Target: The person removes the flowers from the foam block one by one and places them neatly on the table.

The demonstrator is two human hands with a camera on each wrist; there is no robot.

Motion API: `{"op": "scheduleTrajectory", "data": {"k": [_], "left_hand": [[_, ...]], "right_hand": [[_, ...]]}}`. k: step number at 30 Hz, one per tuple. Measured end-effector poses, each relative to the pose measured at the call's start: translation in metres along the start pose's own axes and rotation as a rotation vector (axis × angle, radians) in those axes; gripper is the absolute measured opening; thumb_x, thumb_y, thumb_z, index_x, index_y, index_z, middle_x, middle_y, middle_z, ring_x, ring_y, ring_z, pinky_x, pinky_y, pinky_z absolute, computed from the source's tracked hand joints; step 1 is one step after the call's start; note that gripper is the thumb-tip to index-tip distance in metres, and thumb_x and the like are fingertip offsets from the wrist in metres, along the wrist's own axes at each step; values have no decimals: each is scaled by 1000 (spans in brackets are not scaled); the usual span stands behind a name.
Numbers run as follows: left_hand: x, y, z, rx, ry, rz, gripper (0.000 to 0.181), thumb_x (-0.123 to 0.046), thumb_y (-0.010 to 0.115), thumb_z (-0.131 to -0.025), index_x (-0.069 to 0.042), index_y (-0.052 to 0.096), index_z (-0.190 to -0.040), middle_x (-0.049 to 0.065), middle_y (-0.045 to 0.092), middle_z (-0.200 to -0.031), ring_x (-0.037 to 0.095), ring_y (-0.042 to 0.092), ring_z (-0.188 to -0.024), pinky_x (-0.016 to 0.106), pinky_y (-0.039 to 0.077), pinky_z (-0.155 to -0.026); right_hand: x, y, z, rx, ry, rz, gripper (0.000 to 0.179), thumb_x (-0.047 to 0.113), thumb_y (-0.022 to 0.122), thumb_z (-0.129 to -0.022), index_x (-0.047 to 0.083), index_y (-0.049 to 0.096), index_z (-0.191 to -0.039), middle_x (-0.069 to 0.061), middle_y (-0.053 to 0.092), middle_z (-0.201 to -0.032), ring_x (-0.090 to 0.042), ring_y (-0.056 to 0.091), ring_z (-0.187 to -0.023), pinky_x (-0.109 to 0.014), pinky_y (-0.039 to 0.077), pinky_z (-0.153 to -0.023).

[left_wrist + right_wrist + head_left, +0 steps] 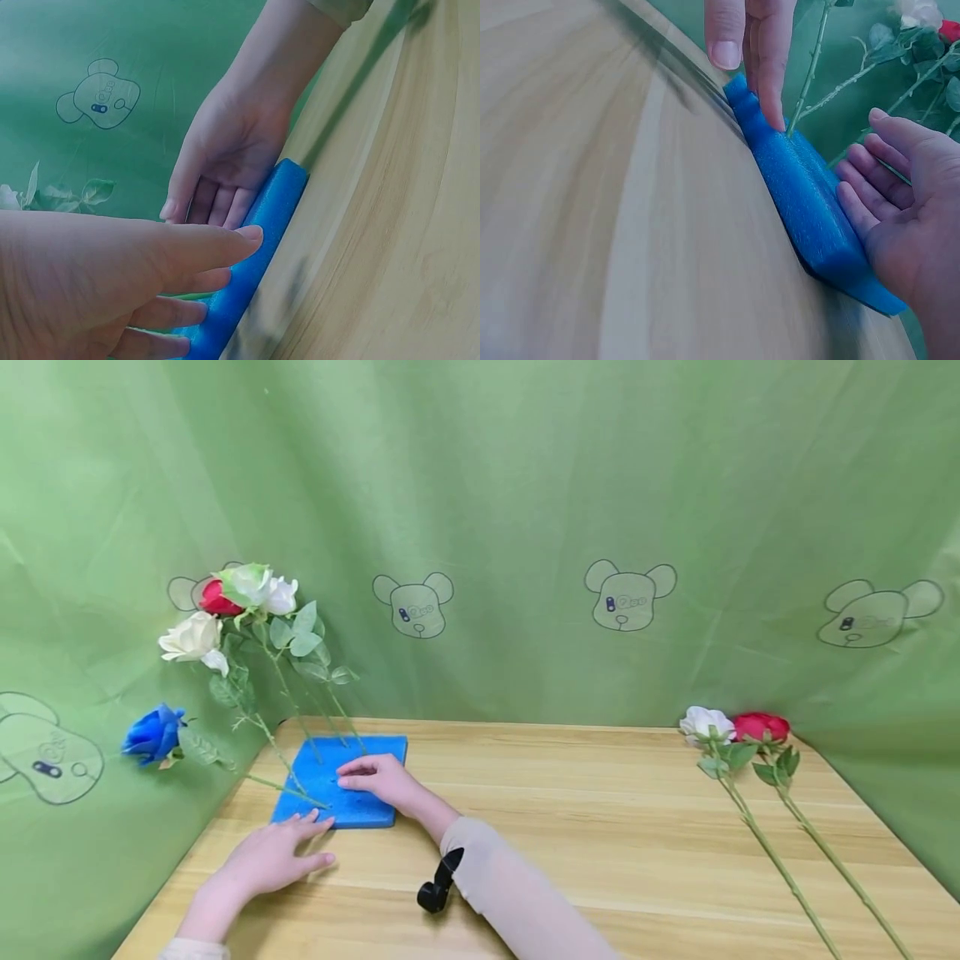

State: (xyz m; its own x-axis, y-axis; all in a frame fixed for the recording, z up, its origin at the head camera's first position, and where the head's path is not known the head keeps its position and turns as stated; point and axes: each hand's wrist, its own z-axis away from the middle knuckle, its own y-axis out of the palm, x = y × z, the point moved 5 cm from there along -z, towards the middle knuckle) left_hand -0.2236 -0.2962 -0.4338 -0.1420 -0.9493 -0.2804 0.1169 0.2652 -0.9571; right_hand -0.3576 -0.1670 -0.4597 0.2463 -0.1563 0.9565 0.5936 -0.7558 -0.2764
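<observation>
A flat blue foam block (378, 816) lies at the left of the table with several artificial flowers standing in it. A blue rose (153, 735) leans far left; a cream rose (193, 639), a red rose (220, 599) and white blooms (280, 596) rise behind it. My left hand (273, 853) has its fingers extended, fingertips at the block's front left edge near the blue rose's stem. Over the block's right part hovers my right hand (390, 781), fingers loosely bent; the right wrist view shows its palm side (922, 202) with nothing gripped.
On the table's right side lie a white flower (707, 724) and a red flower (761, 727), their long stems toward the front edge. A black wrist camera (433, 893) sticks out from the right sleeve. Green curtain (525, 485) with bear outlines surrounds the wooden table (570, 793).
</observation>
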Motion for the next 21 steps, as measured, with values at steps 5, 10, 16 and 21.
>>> {"op": "scheduleTrajectory", "data": {"k": [5, 10, 16, 21], "left_hand": [[-2, -4, -1, -15, 20, 6, 64, -56, 62, -87, -14, 59, -135, 19, 51, -145, 50, 45, -131, 70, 38, -101], [-2, -6, -2, -19, 6, -7, 64, -56, 63, -87, -14, 59, -135, 19, 51, -144, 49, 47, -130, 69, 40, -101], [6, -7, 0, -13, -38, -23, 66, -57, 64, -86, -13, 59, -135, 22, 50, -144, 52, 49, -126, 69, 43, -97], [18, -11, 0, -17, -39, -21, 65, -56, 63, -87, -10, 60, -133, 23, 52, -142, 52, 51, -123, 68, 44, -96]], "right_hand": [[-1, 3, -7, -18, 18, 5, 28, 27, 70, -91, 12, 73, -114, 1, 74, -111, -5, 63, -107, -21, 52, -92], [-4, 3, -8, -31, 23, 18, 25, 27, 71, -90, 13, 75, -111, 3, 74, -108, -3, 63, -104, -20, 52, -90], [-4, 7, -9, 6, 0, 87, 21, 27, 72, -89, 16, 77, -107, 5, 75, -107, -1, 63, -102, -18, 52, -87], [-3, 9, -11, -6, 12, 106, 19, 25, 73, -88, 16, 78, -104, 5, 75, -106, -2, 64, -102, -18, 52, -86]]}}
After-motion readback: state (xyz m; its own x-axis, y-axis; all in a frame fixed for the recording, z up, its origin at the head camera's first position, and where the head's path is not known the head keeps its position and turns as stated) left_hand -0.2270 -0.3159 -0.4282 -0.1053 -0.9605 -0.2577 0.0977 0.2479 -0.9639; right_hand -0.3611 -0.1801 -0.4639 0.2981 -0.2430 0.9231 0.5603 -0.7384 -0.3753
